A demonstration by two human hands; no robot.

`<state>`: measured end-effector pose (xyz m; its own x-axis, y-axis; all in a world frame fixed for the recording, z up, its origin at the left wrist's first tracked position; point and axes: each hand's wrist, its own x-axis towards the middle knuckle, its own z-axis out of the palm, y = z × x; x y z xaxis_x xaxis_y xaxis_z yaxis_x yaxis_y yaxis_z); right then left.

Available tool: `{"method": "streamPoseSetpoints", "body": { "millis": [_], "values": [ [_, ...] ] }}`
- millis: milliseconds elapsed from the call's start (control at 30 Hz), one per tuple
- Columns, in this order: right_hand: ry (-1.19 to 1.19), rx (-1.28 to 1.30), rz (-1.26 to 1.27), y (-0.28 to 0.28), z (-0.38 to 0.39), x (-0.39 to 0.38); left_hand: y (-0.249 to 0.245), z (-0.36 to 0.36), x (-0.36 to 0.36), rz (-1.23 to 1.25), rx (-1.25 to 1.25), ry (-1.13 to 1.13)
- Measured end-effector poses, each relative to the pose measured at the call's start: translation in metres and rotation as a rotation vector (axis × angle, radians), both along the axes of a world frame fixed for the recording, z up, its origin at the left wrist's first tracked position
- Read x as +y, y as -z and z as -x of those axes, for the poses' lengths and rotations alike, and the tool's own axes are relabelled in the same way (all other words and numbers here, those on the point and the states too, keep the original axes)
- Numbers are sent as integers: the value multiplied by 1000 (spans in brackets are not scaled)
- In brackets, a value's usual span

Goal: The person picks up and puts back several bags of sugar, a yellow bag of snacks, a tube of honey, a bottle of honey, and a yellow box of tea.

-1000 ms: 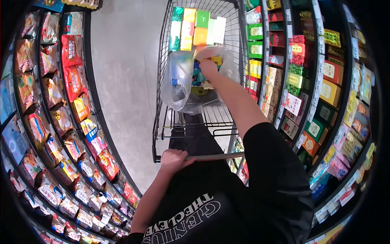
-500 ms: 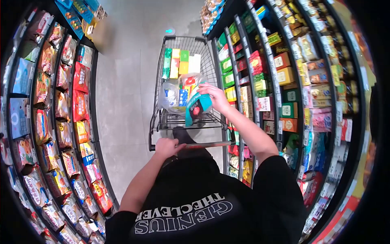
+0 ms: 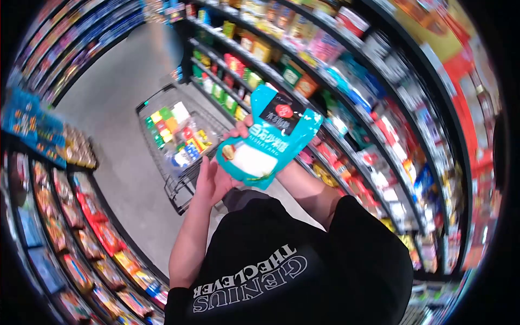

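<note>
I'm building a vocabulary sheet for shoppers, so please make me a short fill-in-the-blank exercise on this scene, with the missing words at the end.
1. The round mark on the bag is ____.
2. The hand whose arm passes behind the bag is the person's ____ one.
3. The shirt bears the words THECLEVER and ____.
4. Of bag and cart, the nearer to the camera is the ____.

Missing words: red; right; GENIUS; bag.

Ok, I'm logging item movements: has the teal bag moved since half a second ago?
Yes. Judged against the shopping cart, the teal bag has gone from over its near end to past its right side in view, larger and so nearer the camera.
</note>
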<state>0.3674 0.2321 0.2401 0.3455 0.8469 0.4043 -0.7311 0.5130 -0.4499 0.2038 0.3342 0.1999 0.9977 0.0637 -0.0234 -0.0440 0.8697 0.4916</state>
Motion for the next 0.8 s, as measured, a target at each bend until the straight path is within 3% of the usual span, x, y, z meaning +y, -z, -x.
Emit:
{"method": "streamPoseSetpoints", "body": {
  "millis": [67, 133, 167, 200, 333, 400, 433, 500, 533, 600, 633, 667, 733, 800],
  "values": [
    [91, 40, 44, 9, 5, -26, 7, -1, -21, 68, -49, 128],
    [97, 4, 88, 11, 4, -56, 11, -4, -42, -300, 151, 99],
    [58, -26, 125, 16, -4, -71, 16, -7, -53, -176, 175, 108],
    [90, -38, 131, 32, -8, -83, 25, -8, -61, -188, 175, 136],
    [197, 19, 365, 10, 9, -133, 36, -9, -97, -243, 244, 104],
    [424, 107, 497, 16, 19, -149, 33, -11, -118, -153, 213, -65],
    [534, 157, 564, 19, 20, -156, 37, -17, -119, -125, 150, -46],
    [465, 143, 281, 35, 11, -180, 59, -36, -129, -56, 140, -35],
    [480, 155, 277, 43, 9, -190, 85, -50, -129, 16, 135, 7],
    [729, -86, 614, 49, 7, -208, 98, -73, -152, -12, 207, 35],
    [891, -258, 460, 48, 9, -226, 93, -81, -174, -51, 240, 5],
    [908, -249, 461, 48, 8, -248, 95, -91, -190, -57, 243, 23],
    [1075, -541, 878, 46, 5, -289, 104, -107, -220, -62, 286, 188],
    [1178, -395, 875, 66, -13, -325, 104, -123, -251, -44, 301, 251]
  ]
}}
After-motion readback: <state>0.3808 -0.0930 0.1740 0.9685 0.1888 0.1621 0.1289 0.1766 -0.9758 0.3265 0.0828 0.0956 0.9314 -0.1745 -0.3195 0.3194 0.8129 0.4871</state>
